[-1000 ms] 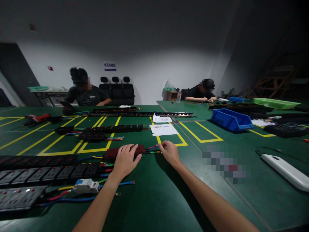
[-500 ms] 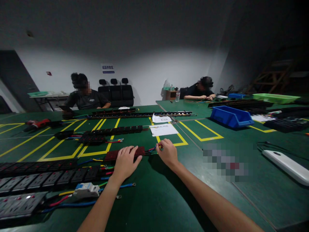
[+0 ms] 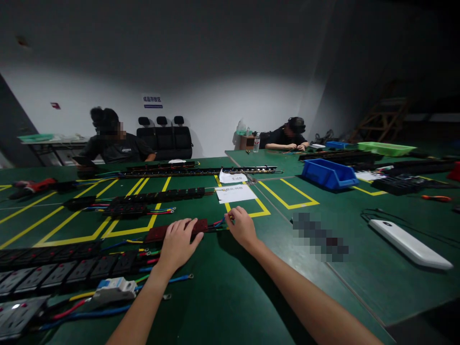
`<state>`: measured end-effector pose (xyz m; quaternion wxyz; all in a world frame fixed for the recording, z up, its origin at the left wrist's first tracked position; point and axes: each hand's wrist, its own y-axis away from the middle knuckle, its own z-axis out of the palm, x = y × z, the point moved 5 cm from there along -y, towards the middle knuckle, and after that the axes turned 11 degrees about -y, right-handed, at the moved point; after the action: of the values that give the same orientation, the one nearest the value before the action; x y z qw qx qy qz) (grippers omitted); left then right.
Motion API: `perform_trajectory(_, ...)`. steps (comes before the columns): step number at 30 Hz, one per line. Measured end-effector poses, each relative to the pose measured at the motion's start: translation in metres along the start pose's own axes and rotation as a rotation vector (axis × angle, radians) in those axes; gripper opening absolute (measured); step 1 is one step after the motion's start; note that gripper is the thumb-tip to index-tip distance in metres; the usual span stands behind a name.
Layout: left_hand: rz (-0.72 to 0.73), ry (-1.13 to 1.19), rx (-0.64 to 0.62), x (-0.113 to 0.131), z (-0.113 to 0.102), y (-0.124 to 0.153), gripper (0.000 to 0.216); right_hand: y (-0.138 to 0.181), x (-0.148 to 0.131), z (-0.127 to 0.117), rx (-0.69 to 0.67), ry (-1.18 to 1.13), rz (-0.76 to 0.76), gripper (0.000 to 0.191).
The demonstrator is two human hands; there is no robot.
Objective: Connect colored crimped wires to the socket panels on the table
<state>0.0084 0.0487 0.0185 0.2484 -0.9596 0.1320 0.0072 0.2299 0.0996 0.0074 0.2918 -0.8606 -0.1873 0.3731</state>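
Observation:
My left hand [image 3: 178,244] lies over a dark red strip [image 3: 154,234], its fingers stretched across the top and the thumb apart. From the strip's right end come thin coloured wires [image 3: 217,224], red and blue among them. My right hand [image 3: 241,227] has thumb and fingertips pinched together on the wires' far ends; the exact tips are hidden by the fingers. Near my left forearm lie black socket strips [image 3: 77,268] with wires ending in ring terminals, and a white-and-blue breaker [image 3: 117,290].
Beyond my hands are more black strips [image 3: 168,195], paper sheets [image 3: 235,193] and yellow tape lines. To the right are a blue bin [image 3: 328,175], a white oblong device [image 3: 409,243] with a cable, and a green tray [image 3: 386,148]. Two people sit across the table.
The view has turned slightly right, so the scene sits further left. Both hands keep their places on the strip and the wires.

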Motion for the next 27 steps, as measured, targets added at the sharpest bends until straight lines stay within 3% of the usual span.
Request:
perform_trajectory(6, 0.003, -0.029, -0.009, -0.001, 0.001, -0.001, 0.051, 0.0, 0.016, 0.0, -0.054, -0.015, 0.162, 0.022)
perform_trajectory(12, 0.006, -0.045, -0.021, 0.0, 0.0, -0.002, 0.05, -0.003, -0.017, -0.005, -0.059, 0.013, -0.038, 0.023)
perform_trajectory(16, -0.005, -0.044, -0.044, -0.001, 0.0, -0.003, 0.053, -0.012, -0.004, -0.015, -0.132, 0.173, 0.173, 0.039)
perform_trajectory(20, -0.012, -0.029, -0.053, -0.002, 0.0, -0.003, 0.054, -0.019, 0.024, -0.051, 0.061, 0.405, 0.44, 0.03)
perform_trajectory(23, -0.015, -0.024, -0.053, -0.003, 0.0, -0.004, 0.054, -0.02, 0.038, -0.073, 0.189, 0.494, 0.513, 0.03)
perform_trajectory(27, -0.02, -0.019, -0.085, -0.003, 0.0, -0.004, 0.056, -0.017, 0.055, -0.086, 0.217, 0.494, 0.604, 0.03)
